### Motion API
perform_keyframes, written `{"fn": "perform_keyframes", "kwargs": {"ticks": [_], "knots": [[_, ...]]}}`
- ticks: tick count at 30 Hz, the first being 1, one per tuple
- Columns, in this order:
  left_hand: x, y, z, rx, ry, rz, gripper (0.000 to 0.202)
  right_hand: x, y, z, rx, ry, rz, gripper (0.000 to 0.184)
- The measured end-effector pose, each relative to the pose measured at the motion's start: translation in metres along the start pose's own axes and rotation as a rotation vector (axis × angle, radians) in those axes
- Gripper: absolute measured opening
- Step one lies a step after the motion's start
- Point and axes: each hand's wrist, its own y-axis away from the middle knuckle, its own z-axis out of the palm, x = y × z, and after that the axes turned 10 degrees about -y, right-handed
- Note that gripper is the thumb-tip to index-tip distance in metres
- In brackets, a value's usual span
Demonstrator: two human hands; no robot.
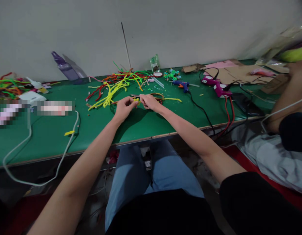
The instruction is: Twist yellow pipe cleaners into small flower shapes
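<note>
Both my hands meet over the middle of the green table (55, 137). My left hand (124, 107) is closed, pinching a small yellow pipe-cleaner piece (136, 101) at its fingertips. My right hand (149, 101) is closed on the same piece from the other side; a yellow strand (172, 99) trails right from it. A brown ring-shaped piece (158, 95) lies just behind my right hand. A pile of yellow pipe cleaners (111, 93) lies behind my left hand, with red, orange and green ones (124, 77) farther back.
A blue glue gun (181, 85) and pink glue guns (216, 85) with black and red cables lie to the right. Cardboard sheets (235, 73) sit at the far right, beside another person's arm (289, 94). A purple bottle (65, 68) leans at the wall. A white cable (67, 147) crosses the left.
</note>
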Motion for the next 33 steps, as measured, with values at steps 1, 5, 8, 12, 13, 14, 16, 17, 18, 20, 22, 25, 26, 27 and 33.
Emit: {"fn": "perform_keyframes", "kwargs": {"ticks": [1,5,8,12,13,14,16,17,18,20,22,25,26,27,33], "knots": [[0.001,0.000,0.000,0.010,0.012,0.001,0.027,0.000,-0.001,0.000,0.009,-0.043,0.027,0.036],[0.001,-0.001,0.001,0.036,0.026,0.022,0.029,0.004,-0.002,0.005,-0.031,-0.156,0.048,0.032],[0.000,-0.001,0.001,0.027,0.016,0.027,0.031,0.005,-0.002,0.007,-0.031,-0.169,0.028,0.032],[-0.002,-0.002,0.002,-0.003,0.019,0.020,0.030,0.005,0.000,0.007,-0.034,-0.139,0.008,0.031],[-0.003,-0.002,0.002,-0.005,0.025,0.021,0.029,0.005,0.000,0.007,-0.031,-0.127,0.005,0.031],[-0.004,-0.002,0.002,-0.007,0.030,0.021,0.029,0.004,0.000,0.006,-0.026,-0.116,-0.001,0.032],[-0.006,-0.003,0.001,0.008,0.042,0.012,0.027,0.003,-0.001,0.005,-0.003,-0.106,-0.019,0.032],[-0.007,-0.004,0.001,0.026,0.050,0.001,0.027,0.003,-0.001,0.005,0.010,-0.104,-0.031,0.032],[-0.008,-0.004,0.000,0.047,0.063,-0.013,0.026,0.002,-0.001,0.004,0.019,-0.094,-0.041,0.032],[-0.009,-0.005,-0.001,0.087,0.096,-0.040,0.025,0.000,0.000,0.003,0.010,-0.036,-0.070,0.030],[-0.010,-0.006,-0.001,0.105,0.124,-0.058,0.024,-0.002,0.004,0.003,-0.021,0.075,-0.149,0.026],[-0.010,-0.007,-0.001,0.087,0.151,-0.084,0.024,-0.003,0.009,0.003,-0.023,0.237,-0.308,0.024],[-0.010,-0.007,-0.001,0.068,0.162,-0.096,0.024,-0.003,0.010,0.002,-0.018,0.268,-0.336,0.023],[-0.010,-0.007,-0.001,0.041,0.176,-0.110,0.023,-0.003,0.010,0.002,-0.018,0.285,-0.343,0.022],[-0.005,-0.003,-0.003,-0.132,0.178,-0.102,0.027,-0.001,0.005,0.000,-0.080,0.204,-0.243,0.022]]}}
